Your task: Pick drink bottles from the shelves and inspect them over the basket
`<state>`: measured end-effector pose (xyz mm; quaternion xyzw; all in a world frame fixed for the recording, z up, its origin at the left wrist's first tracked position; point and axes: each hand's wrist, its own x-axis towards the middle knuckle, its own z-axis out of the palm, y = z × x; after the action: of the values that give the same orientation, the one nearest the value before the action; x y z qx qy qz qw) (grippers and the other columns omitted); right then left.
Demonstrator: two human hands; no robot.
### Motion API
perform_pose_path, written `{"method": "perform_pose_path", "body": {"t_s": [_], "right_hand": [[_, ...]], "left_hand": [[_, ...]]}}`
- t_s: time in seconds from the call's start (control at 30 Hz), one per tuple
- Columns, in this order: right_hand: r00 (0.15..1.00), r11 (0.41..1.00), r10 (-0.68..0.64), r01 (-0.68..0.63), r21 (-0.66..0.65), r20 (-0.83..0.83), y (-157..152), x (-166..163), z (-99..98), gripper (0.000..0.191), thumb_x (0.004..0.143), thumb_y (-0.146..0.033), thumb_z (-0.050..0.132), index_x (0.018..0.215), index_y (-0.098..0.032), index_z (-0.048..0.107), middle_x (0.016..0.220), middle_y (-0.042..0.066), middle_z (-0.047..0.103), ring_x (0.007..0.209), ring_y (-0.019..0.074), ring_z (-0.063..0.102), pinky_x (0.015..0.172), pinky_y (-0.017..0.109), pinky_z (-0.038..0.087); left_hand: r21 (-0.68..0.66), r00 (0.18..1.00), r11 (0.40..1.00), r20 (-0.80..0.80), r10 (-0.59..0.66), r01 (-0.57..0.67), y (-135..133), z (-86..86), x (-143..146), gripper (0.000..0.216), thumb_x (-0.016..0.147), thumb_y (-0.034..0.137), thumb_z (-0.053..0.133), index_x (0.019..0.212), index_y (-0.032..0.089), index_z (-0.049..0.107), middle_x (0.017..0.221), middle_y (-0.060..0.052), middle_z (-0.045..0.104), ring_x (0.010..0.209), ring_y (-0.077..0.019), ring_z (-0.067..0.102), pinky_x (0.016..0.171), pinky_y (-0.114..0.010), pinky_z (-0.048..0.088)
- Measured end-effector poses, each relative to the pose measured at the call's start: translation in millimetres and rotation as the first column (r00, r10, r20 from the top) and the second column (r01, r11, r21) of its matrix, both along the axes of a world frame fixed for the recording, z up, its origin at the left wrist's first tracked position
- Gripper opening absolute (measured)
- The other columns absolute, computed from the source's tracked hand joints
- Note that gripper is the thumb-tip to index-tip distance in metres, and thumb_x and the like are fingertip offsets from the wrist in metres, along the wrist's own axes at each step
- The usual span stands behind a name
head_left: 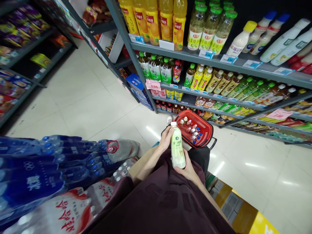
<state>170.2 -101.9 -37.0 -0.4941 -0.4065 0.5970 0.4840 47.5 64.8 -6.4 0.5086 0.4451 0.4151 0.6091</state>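
Observation:
A pale green drink bottle with a white cap is held in front of my body, its label facing up at me. My left hand is closed around its upper part, near the cap. Lower down, my right hand grips the bottle near its base. Just beyond the bottle, a red shopping basket stands on the floor. Several small bottles with white and blue caps are in it.
Drink shelves rise ahead, stocked with orange, green and yellow bottles. Wrapped water packs are stacked at my left. Yellow cartons stand at my right. A snack rack is at the far left, across the tiled floor.

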Motion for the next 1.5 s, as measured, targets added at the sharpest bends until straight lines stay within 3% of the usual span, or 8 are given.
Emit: {"method": "perform_pose_path", "body": {"t_s": [0.23,0.37,0.53,0.77,0.9,1.0,1.3,1.5], "right_hand": [[0.939,0.989,0.045,-0.09,-0.116,-0.341,-13,-1,28.7,0.095,0.076,-0.059,0.08,0.151,-0.026,0.033,0.117,0.011,0.07,0.106,0.0304,0.07,0.097,0.048,0.054],[0.898,0.987,0.009,-0.08,-0.142,-0.441,-17,-4,23.3,0.087,0.076,-0.058,0.074,0.148,-0.022,0.041,0.112,0.012,0.071,0.095,0.0297,0.07,0.083,0.045,0.058],[0.874,0.989,0.012,-0.081,-0.12,-0.485,-9,-6,16.3,0.087,0.072,-0.062,0.074,0.143,-0.019,0.048,0.103,0.012,0.073,0.087,0.0293,0.069,0.073,0.042,0.058],[0.876,0.98,-0.028,-0.071,-0.186,-0.482,-1,-8,21.0,0.086,0.066,-0.058,0.085,0.137,-0.023,0.051,0.105,0.01,0.072,0.084,0.0283,0.072,0.063,0.038,0.06],[0.892,0.969,-0.074,-0.041,-0.244,-0.446,0,-8,18.0,0.066,0.07,-0.046,0.088,0.123,-0.023,0.056,0.103,0.009,0.072,0.079,0.0262,0.074,0.062,0.036,0.06],[0.893,0.967,-0.091,-0.026,-0.252,-0.442,-1,-8,21.7,0.056,0.071,-0.043,0.086,0.116,-0.022,0.059,0.105,0.01,0.073,0.083,0.0275,0.075,0.065,0.037,0.061],[0.86,0.963,-0.006,-0.133,-0.236,-0.51,0,-6,26.0,0.077,0.076,-0.065,0.068,0.133,-0.014,0.059,0.093,0.014,0.076,0.088,0.0306,0.073,0.07,0.039,0.06],[0.799,0.954,0.067,-0.227,-0.197,-0.598,1,1,14.0,0.082,0.08,-0.077,0.049,0.127,-0.011,0.063,0.087,0.016,0.077,0.078,0.0294,0.073,0.07,0.04,0.058]], "left_hand": [[-0.14,0.98,0.99,0.195,0.034,-0.006,-1,-3.4,4,0.051,0.091,0.061,0.058,0.099,0.014,0.075,0.088,-0.004,0.074,0.076,-0.0186,0.063,0.075,-0.029,0.049],[-0.238,0.94,0.971,0.327,0.102,-0.023,-2,1.8,9,0.052,0.084,0.063,0.065,0.1,0.014,0.072,0.084,-0.005,0.074,0.075,-0.0193,0.066,0.074,-0.03,0.052],[-0.301,0.905,0.949,0.424,0.041,0.097,-5,8.7,14,0.056,0.085,0.066,0.061,0.107,0.015,0.066,0.092,-0.008,0.076,0.077,-0.0229,0.071,0.073,-0.034,0.054],[-0.104,0.978,0.994,0.206,-0.022,0.044,-8,3.3,13,0.049,0.092,0.063,0.056,0.103,0.016,0.068,0.092,-0.004,0.071,0.078,-0.0172,0.062,0.075,-0.028,0.049],[-0.02,0.993,0.995,0.076,-0.091,0.093,-9,5.3,10,0.043,0.094,0.059,0.057,0.1,0.018,0.068,0.086,-0.002,0.067,0.075,-0.0168,0.057,0.072,-0.027,0.046],[-0.029,0.988,0.989,0.045,-0.146,0.148,-9,8.0,9,0.047,0.092,0.061,0.058,0.103,0.017,0.07,0.087,-0.002,0.068,0.074,-0.0175,0.057,0.069,-0.027,0.045],[-0.137,0.976,0.971,0.124,-0.179,0.195,-11,4.8,9,0.062,0.094,0.068,0.048,0.098,0.014,0.078,0.072,-0.006,0.071,0.067,-0.0202,0.063,0.066,-0.03,0.048],[-0.117,0.989,0.983,0.058,-0.138,0.144,-8,6.6,9,0.056,0.091,0.067,0.055,0.083,0.017,0.078,0.077,-0.008,0.074,0.084,-0.0265,0.068,0.078,-0.034,0.052]]}}
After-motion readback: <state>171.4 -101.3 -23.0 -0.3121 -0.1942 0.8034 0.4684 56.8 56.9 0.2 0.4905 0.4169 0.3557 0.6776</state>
